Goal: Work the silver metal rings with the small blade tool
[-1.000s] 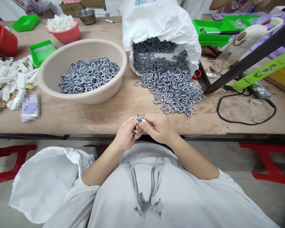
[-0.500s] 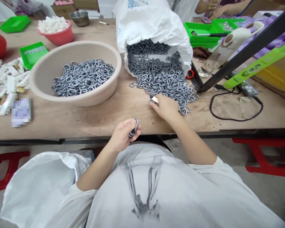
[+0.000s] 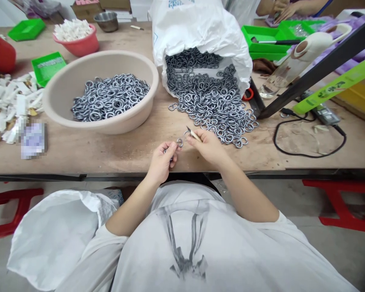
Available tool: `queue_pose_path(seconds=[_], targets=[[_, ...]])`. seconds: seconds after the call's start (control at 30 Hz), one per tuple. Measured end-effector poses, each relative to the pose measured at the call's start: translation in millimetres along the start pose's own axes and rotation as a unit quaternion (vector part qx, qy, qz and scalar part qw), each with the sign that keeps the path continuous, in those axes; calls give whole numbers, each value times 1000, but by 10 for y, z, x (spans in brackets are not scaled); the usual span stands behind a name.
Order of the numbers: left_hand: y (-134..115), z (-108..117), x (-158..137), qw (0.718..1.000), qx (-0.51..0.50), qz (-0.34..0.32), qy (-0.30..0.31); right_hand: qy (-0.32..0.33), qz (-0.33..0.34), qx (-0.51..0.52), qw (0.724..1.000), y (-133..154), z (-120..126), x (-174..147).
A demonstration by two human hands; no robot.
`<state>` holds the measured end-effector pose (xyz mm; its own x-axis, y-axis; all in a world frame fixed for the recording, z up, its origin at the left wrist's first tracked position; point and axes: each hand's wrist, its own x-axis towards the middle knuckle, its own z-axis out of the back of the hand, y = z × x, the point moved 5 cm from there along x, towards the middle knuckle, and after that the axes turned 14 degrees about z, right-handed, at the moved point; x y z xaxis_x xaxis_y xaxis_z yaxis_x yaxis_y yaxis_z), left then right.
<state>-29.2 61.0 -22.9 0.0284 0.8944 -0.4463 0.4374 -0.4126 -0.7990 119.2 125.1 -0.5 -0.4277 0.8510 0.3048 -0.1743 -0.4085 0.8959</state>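
Over the table's front edge, my left hand (image 3: 162, 162) is closed around a few grey rings. One grey ring (image 3: 179, 142) stands out at its thumb and fingertips. My right hand (image 3: 209, 147), just to the right, is closed on a small knife (image 3: 195, 135) with a pale handle and a dark pointed tip. A further ring (image 3: 186, 133) shows by its fingertips; whether they grip it is unclear. Behind the right hand lies a heap of grey rings (image 3: 215, 103), spilling from a white sack (image 3: 197, 28). A beige basin (image 3: 53, 107) to the left holds many similar rings.
White pieces (image 3: 21, 103) lie at the left, near a green tray (image 3: 48, 69) and a pink bowl (image 3: 89, 44). On the right are a slanted dark bar (image 3: 316, 67), a bottle (image 3: 295, 61) and a black cable (image 3: 275, 142). Another person's hands (image 3: 284, 10) show at the far right.
My right hand has moved from the heap's edge toward my left hand, with the knife now angled up-left. My left hand has risen slightly. The view has shifted a little.
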Motion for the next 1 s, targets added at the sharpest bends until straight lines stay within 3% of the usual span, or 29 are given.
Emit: queue_pose_path(seconds=[0.1,0.3,0.47,0.57,0.7,0.83,1.0], targets=[[47,-55,20,999,21,-26,16,48,-14,133,990,98,-259,-125],[20,-51,-77,999,12,-38,21,-55,10,23,998,161,-224,-214],[-17,-108,-155,998,14,-22,56,-21,29,158,987,229,-319,-193],[-35,-148,-192,997,8,-2,71,-6,24,182,983,267,-332,-177],[-46,-158,-224,997,-33,36,60,-44,63,43,996,359,-216,-215],[-47,-137,-240,996,-73,41,35,12,169,-153,974,544,-250,-312],[-32,-149,-270,994,-78,55,43,42,204,-214,954,613,-299,-354]])
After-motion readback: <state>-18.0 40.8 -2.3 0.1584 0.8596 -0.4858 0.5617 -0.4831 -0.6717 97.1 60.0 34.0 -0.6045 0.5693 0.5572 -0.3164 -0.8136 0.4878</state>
